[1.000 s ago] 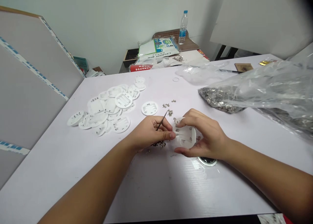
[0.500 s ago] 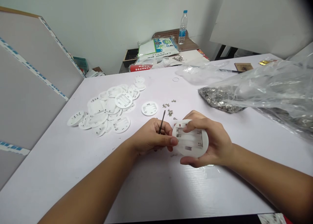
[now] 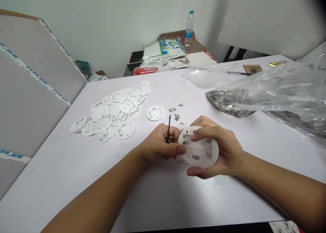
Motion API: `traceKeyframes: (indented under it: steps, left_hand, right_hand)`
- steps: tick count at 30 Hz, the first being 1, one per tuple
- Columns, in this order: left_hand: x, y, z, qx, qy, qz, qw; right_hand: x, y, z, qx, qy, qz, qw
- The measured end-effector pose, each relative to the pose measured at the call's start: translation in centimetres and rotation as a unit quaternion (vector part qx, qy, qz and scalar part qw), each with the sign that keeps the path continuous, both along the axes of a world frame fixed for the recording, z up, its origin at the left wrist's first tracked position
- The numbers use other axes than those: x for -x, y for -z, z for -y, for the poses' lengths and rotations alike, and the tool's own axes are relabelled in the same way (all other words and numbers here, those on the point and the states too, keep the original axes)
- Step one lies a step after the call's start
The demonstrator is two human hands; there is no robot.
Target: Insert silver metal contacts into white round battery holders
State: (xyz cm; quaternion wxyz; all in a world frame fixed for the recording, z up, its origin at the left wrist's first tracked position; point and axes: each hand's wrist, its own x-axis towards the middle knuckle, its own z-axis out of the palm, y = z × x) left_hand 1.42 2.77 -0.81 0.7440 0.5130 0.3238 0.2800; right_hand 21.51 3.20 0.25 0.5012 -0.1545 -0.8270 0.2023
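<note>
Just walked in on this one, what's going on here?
A person is working at a white table with bare hands. Their right hand holds a round white plastic battery holder, and their left hand pinches a thin dark tool right beside it. Small metal clips lie loose just beyond, between a heap of white holders and a plastic bag of metal clips.
</note>
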Motion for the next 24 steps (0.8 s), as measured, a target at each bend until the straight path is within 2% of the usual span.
traceKeyframes:
  steps: [5,13,24]
  left_hand:
    - [-0.2,-0.2,0.1,-0.015,-0.034,-0.017,0.999]
    - [0.4,-0.8,0.1,0.013,-0.008,0.034,0.999]
    - [0.5,-0.3,-0.2,-0.017,-0.025,-0.005,1.0]
  right_hand:
    - [-0.3,0.0,-0.2,0.004,0.013,0.007,1.0]
    - [-0.9,0.1,-0.9,-0.017,0.018,0.014,1.0]
    - [-0.6,0.4,-1.0,-0.048,0.019,0.02,0.998]
